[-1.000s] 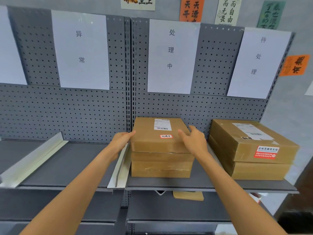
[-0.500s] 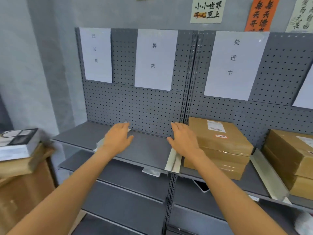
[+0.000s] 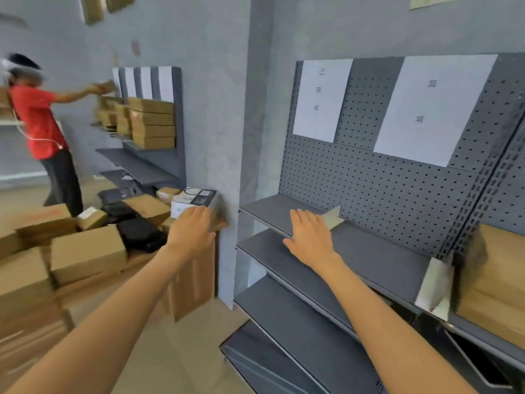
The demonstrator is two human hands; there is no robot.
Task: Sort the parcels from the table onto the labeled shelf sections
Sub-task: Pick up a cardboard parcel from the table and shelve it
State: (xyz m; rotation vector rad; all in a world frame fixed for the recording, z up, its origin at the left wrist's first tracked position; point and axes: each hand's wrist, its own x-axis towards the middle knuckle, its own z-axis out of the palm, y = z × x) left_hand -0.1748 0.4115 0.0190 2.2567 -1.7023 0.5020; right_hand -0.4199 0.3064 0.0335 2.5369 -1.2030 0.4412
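My left hand [image 3: 191, 228] is open, palm down, hovering in front of a white and black box [image 3: 194, 199] that tops a pile of brown parcels [image 3: 88, 253] on the left. My right hand [image 3: 309, 237] is open too, held over the bare grey shelf [image 3: 369, 257] below two white paper labels [image 3: 321, 98]. Neither hand holds anything. A stack of brown parcels [image 3: 494, 277] shows blurred at the right edge, behind a white divider [image 3: 433, 288].
A grey wall pillar [image 3: 227, 137] stands between the parcel pile and the shelf unit. A person in a red shirt [image 3: 39, 129] works at another shelf with stacked boxes [image 3: 150, 123] in the far left. Lower shelves [image 3: 298, 336] jut out below my right arm.
My view has swung left, away from the stacked parcels. Both hands let go of the top parcel and moved left, open, toward the pile of boxes.
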